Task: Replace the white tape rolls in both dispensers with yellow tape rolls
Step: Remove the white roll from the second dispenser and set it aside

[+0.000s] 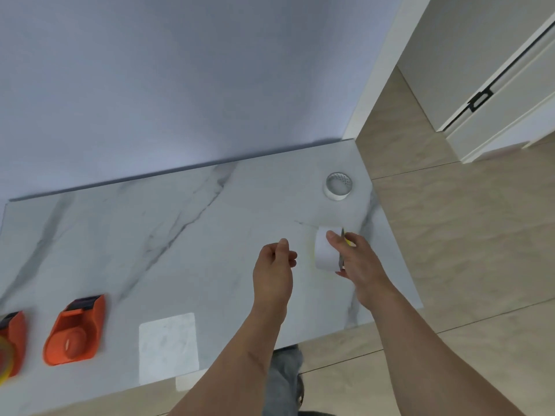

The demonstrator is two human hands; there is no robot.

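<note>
My right hand [362, 267] grips a tape roll [324, 250] held on edge just above the marble table [192, 241]; its outer face looks white, with yellow showing at its rims. My left hand [274, 273] hovers beside it, fingers curled, with nothing visible in them. A white tape roll [338, 186] lies flat near the far right corner. At the near left stands an orange dispenser [75, 331] with a bare hub. A second orange dispenser [14, 331], cut off by the left edge, carries a yellow roll [4, 360].
A pale square patch [168, 346] lies on the table near its front edge. The table's right edge [399, 265] runs close to my right hand, with wooden floor [450, 235] beyond. A wall backs the table, and a white door [495, 70] stands at the far right.
</note>
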